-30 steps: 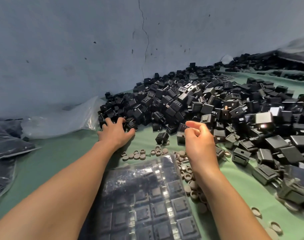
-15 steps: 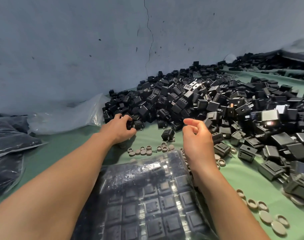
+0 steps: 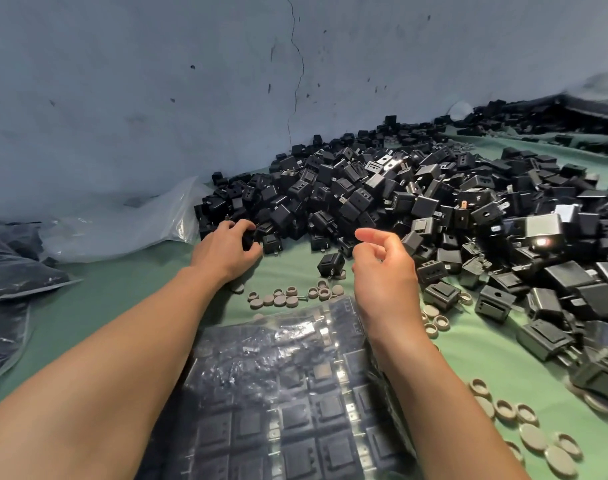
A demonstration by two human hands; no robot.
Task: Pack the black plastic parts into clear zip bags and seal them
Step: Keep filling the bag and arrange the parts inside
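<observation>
Left hand (image 3: 226,251) grips a mostly hidden black part (image 3: 247,241), centre-left. Whether the curled right hand (image 3: 382,271) holds anything cannot be told.

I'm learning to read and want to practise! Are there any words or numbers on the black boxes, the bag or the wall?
None: no word, number or sign can be read here.
Heap of small black plastic box parts: only moulded slots and holes show.
Clear plastic zip bag packed with black parts: only glare, no print.
Grey-blue plaster wall: a crack and dark specks, no writing.
</observation>
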